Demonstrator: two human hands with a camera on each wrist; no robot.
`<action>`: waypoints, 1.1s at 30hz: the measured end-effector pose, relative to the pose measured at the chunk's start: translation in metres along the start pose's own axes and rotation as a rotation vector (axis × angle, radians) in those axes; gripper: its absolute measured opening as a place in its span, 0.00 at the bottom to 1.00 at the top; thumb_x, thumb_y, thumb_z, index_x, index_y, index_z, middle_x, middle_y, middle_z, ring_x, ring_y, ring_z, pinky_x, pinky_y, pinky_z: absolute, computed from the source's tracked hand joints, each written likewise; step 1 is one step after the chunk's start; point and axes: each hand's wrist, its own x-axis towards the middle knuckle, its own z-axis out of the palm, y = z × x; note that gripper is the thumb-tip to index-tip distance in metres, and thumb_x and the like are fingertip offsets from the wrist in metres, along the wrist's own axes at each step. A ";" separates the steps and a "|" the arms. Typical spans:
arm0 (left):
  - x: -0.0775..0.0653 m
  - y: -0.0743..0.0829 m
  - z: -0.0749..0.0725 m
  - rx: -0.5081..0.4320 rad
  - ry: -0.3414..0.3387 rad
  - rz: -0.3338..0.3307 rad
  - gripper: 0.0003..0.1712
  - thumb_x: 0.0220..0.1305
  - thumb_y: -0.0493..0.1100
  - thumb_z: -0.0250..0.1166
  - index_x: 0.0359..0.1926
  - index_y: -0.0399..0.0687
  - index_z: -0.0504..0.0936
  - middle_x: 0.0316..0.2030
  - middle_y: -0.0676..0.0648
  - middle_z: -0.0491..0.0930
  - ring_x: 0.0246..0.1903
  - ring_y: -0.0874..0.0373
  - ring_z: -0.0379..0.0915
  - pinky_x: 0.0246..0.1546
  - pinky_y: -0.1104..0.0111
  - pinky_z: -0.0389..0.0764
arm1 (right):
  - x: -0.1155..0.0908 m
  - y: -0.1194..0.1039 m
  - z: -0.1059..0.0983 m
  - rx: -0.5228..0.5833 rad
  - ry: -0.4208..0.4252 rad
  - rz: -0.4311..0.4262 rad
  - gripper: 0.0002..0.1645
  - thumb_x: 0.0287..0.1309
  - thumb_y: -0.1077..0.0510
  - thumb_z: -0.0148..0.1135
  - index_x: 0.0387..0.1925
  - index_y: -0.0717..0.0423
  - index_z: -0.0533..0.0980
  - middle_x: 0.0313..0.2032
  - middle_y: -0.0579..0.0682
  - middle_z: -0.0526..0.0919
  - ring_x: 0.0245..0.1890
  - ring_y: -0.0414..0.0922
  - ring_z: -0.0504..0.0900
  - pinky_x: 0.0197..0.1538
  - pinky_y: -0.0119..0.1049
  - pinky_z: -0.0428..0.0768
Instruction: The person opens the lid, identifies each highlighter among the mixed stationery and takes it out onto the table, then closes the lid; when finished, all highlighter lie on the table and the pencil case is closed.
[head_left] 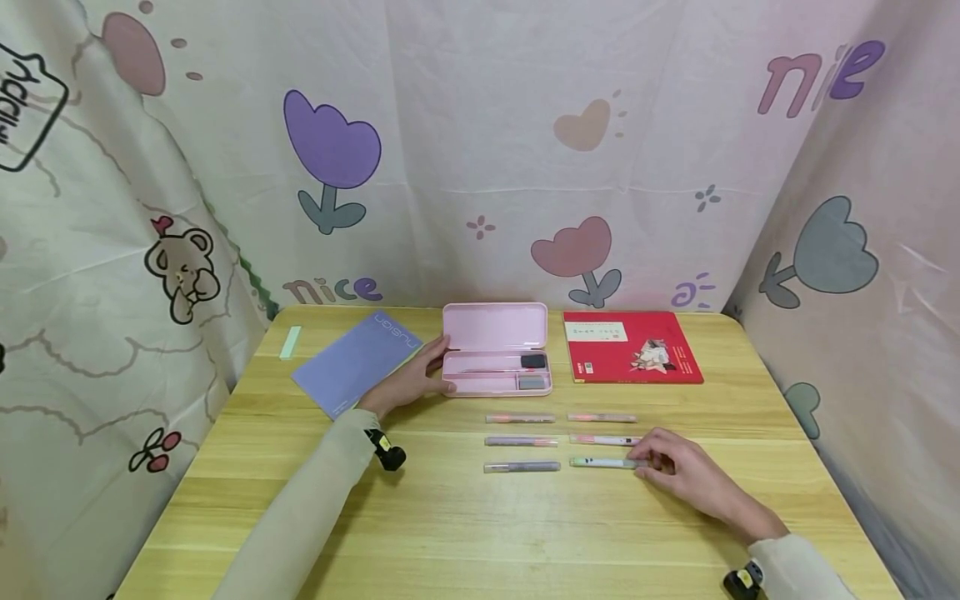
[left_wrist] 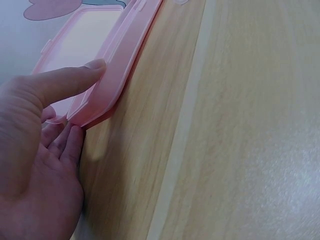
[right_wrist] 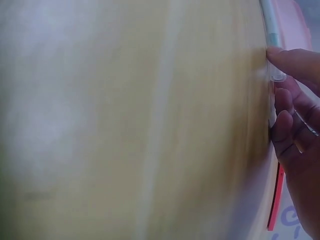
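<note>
A pink pencil case lies with its lid raised at the back middle of the table. My left hand holds its left end; in the left wrist view the thumb lies at the near rim and the other fingers bend about the end corner. Inside the case are a thin stick, a black block and a grey block. My right hand pinches the right end of a green-and-white pen low over the table. That pen's clear end shows beside the thumb in the right wrist view.
More pens lie in two columns, including a grey one, a purple one and a pink-and-white one. A blue notebook and a pale green strip are left. A red book lies back right; a printed curtain hangs behind.
</note>
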 end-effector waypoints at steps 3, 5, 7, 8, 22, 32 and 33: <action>0.000 0.000 0.000 0.005 0.001 -0.005 0.64 0.71 0.47 0.75 0.90 0.50 0.38 0.90 0.41 0.31 0.87 0.37 0.43 0.88 0.48 0.47 | 0.000 0.000 0.000 0.003 0.007 -0.010 0.09 0.69 0.57 0.75 0.47 0.40 0.86 0.40 0.40 0.81 0.33 0.32 0.73 0.32 0.26 0.74; -0.001 -0.001 -0.001 0.005 0.001 -0.007 0.64 0.71 0.47 0.75 0.90 0.50 0.38 0.90 0.41 0.31 0.87 0.38 0.43 0.88 0.49 0.47 | 0.000 0.000 0.001 0.002 0.012 -0.020 0.10 0.69 0.58 0.75 0.47 0.40 0.86 0.40 0.39 0.81 0.32 0.33 0.73 0.31 0.26 0.74; -0.001 -0.001 -0.001 0.006 0.002 -0.008 0.64 0.71 0.47 0.75 0.90 0.50 0.38 0.90 0.42 0.31 0.87 0.38 0.43 0.88 0.49 0.47 | 0.000 0.002 0.001 0.001 0.012 -0.024 0.10 0.69 0.58 0.75 0.47 0.40 0.86 0.40 0.39 0.81 0.32 0.33 0.73 0.31 0.26 0.74; 0.000 -0.002 -0.001 0.008 0.003 -0.009 0.65 0.71 0.47 0.75 0.90 0.50 0.38 0.90 0.42 0.31 0.87 0.38 0.44 0.88 0.50 0.47 | 0.000 0.002 0.001 0.000 0.010 -0.024 0.10 0.69 0.58 0.75 0.47 0.40 0.86 0.40 0.39 0.80 0.32 0.33 0.73 0.31 0.26 0.74; -0.001 0.001 -0.001 0.013 0.004 -0.025 0.64 0.71 0.48 0.75 0.90 0.52 0.38 0.90 0.45 0.31 0.88 0.41 0.43 0.88 0.52 0.49 | 0.005 0.000 -0.009 0.067 0.078 0.008 0.10 0.71 0.57 0.73 0.51 0.42 0.87 0.40 0.39 0.82 0.35 0.37 0.77 0.34 0.29 0.77; -0.002 0.001 -0.001 0.016 0.002 -0.018 0.65 0.70 0.47 0.76 0.90 0.53 0.38 0.90 0.46 0.30 0.88 0.42 0.43 0.88 0.52 0.49 | 0.047 -0.025 -0.033 0.047 0.139 -0.045 0.12 0.72 0.62 0.70 0.55 0.54 0.86 0.47 0.48 0.87 0.42 0.37 0.80 0.43 0.28 0.84; -0.002 0.001 -0.001 0.016 0.002 -0.017 0.65 0.70 0.47 0.76 0.90 0.53 0.38 0.90 0.46 0.30 0.88 0.42 0.42 0.88 0.52 0.49 | 0.053 -0.027 -0.034 0.053 0.139 -0.040 0.12 0.73 0.61 0.70 0.55 0.54 0.86 0.48 0.48 0.88 0.42 0.38 0.81 0.44 0.28 0.84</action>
